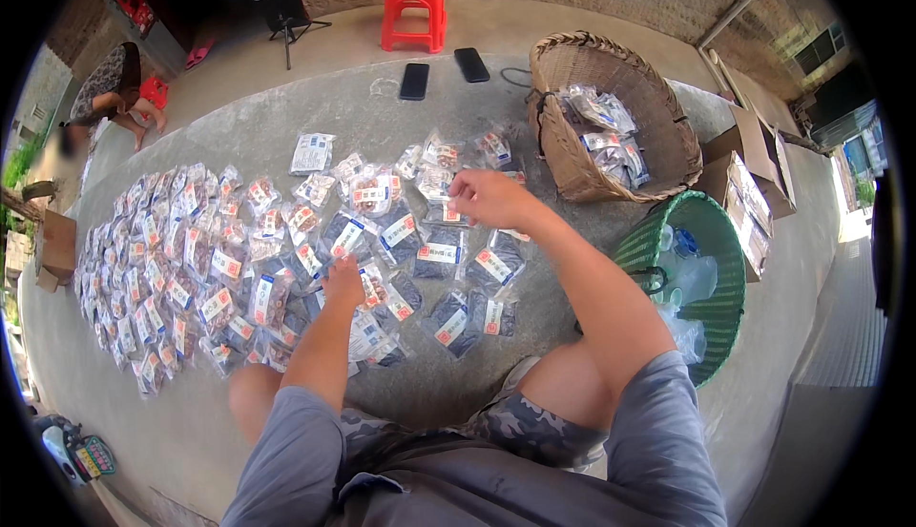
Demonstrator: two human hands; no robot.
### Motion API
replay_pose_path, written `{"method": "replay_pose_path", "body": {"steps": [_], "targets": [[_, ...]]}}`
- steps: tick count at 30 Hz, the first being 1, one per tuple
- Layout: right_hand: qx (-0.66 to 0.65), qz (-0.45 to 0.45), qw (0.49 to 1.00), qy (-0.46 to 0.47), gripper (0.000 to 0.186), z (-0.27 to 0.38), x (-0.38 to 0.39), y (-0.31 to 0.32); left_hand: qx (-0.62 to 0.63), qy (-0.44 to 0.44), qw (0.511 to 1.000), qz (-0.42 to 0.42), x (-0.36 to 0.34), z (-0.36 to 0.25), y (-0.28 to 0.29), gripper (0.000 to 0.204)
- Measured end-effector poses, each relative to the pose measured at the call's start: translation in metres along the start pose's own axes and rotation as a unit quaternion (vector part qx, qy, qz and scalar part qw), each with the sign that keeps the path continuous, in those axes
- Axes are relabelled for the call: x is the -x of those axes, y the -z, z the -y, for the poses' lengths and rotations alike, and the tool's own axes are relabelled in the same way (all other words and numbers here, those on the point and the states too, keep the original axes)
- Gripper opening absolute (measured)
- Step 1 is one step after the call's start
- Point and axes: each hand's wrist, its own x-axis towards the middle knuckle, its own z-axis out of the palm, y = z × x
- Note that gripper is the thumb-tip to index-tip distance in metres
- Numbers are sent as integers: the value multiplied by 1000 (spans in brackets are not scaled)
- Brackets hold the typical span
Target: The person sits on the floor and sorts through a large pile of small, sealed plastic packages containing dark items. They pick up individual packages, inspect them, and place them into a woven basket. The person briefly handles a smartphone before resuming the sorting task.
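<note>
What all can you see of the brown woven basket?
The brown woven basket looks plaited from bamboo-like strips, with a thick, rough rim and rounded body. It stands on the grey floor, beyond and right of the right hand, its mouth facing the camera. Several packets in clear wrapping lie inside. No hand touches it; contact with the green basket cannot be told.

A dark grey shirt (515, 491) has 2 short, loose sleeves (658, 422) in lighter blue-grey; a small blue-edged fold (372, 482) shows at its front. Camouflage shorts (539, 424), blotched pale and dark grey, leave the knees (251, 397) uncovered. The left hand (345, 284), right hand (491, 198) and 2 forearms (320, 360) are bare.
</note>
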Motion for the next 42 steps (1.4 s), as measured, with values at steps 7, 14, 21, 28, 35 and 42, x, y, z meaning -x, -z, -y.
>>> {"method": "replay_pose_path", "body": {"steps": [7, 14, 21, 28, 35, 42], "targets": [[244, 123, 962, 16, 52, -12, 4, -7, -41, -38, 997, -43, 16, -6, 12, 60], [214, -19, 971, -106, 65, -33, -7, 10, -75, -318, 940, 96, 13, -1, 34, 16], [97, -133, 983, -76, 75, -51, -18, 34, 53, -341, 933, 105, 124, -46, 191, 18], [16, -42, 998, -41, 78, -35, -28, 21, 200, -274, 939, 52, 112, -40, 190, 28], [308, -447, 821, -175, 82, -53, -3, 72, 250, -266, 931, -2, 82, -18, 179, 31], [333, -388, 811, -286, 50, -104, 11, 67, 232, -296, 926, -32, 65, -7, 170, 31]]}}
